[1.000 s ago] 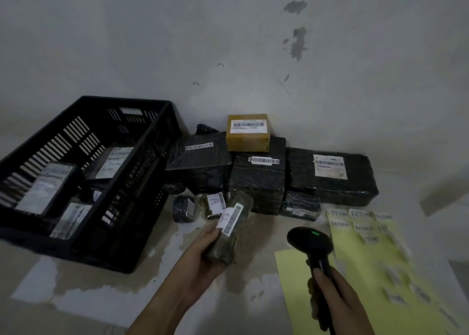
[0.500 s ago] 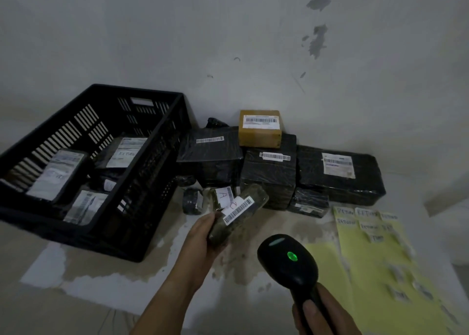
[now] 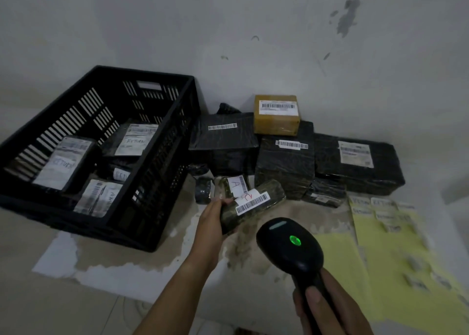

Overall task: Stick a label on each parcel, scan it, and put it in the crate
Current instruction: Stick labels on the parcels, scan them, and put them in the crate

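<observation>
Now the left hand [image 3: 212, 223] is wrapped around the near end of a dark parcel [image 3: 251, 205], held tilted above the floor just right of the crate [image 3: 162, 162], its barcode label [image 3: 251, 203] facing up. Closed tight on the handle, the right hand [image 3: 330, 306] holds the scanner [image 3: 289, 243] just below the parcel, green light lit. More parcels lie inside the crate.

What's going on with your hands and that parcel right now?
Left hand gripping small parcel, barcode up. Right hand holding scanner, green light on. Parcel not yet in crate. Nothing blocking.
</observation>
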The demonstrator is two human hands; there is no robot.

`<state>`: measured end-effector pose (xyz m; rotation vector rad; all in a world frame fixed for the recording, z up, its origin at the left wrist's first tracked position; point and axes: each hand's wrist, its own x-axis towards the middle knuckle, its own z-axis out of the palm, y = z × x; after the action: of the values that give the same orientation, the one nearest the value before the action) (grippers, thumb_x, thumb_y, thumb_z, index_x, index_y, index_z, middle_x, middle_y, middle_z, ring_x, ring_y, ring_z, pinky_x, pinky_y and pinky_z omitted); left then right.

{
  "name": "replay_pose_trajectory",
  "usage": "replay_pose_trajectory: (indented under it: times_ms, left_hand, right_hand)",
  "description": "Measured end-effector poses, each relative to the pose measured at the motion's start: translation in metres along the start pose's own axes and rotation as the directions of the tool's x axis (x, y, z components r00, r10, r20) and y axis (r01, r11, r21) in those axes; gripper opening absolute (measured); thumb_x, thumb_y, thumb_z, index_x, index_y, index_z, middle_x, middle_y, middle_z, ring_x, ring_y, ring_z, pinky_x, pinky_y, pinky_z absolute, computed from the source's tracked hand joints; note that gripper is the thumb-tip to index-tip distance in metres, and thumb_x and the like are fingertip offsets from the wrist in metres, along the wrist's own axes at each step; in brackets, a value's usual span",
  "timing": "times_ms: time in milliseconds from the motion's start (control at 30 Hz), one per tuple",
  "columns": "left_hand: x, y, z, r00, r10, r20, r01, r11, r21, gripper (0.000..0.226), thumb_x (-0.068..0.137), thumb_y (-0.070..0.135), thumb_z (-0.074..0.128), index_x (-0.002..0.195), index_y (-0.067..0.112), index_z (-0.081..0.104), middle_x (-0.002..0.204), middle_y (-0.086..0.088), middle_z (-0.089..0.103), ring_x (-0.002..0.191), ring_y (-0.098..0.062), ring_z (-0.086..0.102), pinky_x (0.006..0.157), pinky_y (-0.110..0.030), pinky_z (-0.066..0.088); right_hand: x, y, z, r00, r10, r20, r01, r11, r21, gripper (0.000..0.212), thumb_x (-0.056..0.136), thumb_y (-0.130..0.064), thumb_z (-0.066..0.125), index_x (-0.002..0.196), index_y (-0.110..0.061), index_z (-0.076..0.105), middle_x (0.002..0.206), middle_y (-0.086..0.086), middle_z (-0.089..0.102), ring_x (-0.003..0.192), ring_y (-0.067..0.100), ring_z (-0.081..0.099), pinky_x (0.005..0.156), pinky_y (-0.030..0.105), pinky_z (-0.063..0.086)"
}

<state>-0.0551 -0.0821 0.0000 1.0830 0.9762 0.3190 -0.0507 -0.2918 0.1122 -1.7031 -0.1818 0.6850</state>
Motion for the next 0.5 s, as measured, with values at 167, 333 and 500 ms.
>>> replay_pose_trajectory:
  times_ms: [167, 333, 500]
  left_hand:
    - [0.007, -0.001, 0.004, 1.000, 0.004, -0.025, -0.004, 1.000, 0.014, 0.031, 0.107, 0.031, 0.043, 0.106, 0.015, 0.070, 0.106, 0.000, 0.076, 0.099, -0.016, 0.071, 0.073, -0.029, 0.056]
    - [0.009, -0.004, 0.008, 1.000, 0.012, -0.018, -0.011, 1.000, 0.021, 0.022, 0.103, 0.031, 0.052, 0.104, 0.024, 0.073, 0.113, -0.002, 0.071, 0.105, -0.020, 0.069, 0.079, -0.035, 0.060]
    - [0.008, -0.005, 0.010, 0.999, 0.031, -0.012, -0.030, 0.999, 0.032, 0.022, 0.102, 0.028, 0.052, 0.103, 0.024, 0.073, 0.115, -0.004, 0.068, 0.108, -0.023, 0.067, 0.087, -0.043, 0.060]
  right_hand:
    - [0.016, 0.016, -0.016, 0.982, -0.094, 0.165, 0.117, 0.984, -0.131, 0.078, 0.060, -0.094, 0.049, 0.103, -0.032, 0.064, 0.070, 0.013, 0.061, 0.058, 0.030, 0.058, 0.055, 0.024, 0.040]
    - [0.021, 0.017, -0.023, 0.984, -0.104, 0.146, 0.132, 0.972, -0.197, 0.084, 0.059, -0.096, 0.045, 0.107, -0.030, 0.062, 0.072, 0.007, 0.061, 0.057, 0.023, 0.058, 0.055, 0.024, 0.042]
    - [0.015, 0.013, -0.024, 0.986, -0.091, 0.138, 0.121, 0.965, -0.231, 0.085, 0.057, -0.099, 0.040, 0.103, -0.030, 0.061, 0.072, 0.009, 0.059, 0.057, 0.022, 0.059, 0.057, 0.023, 0.042]
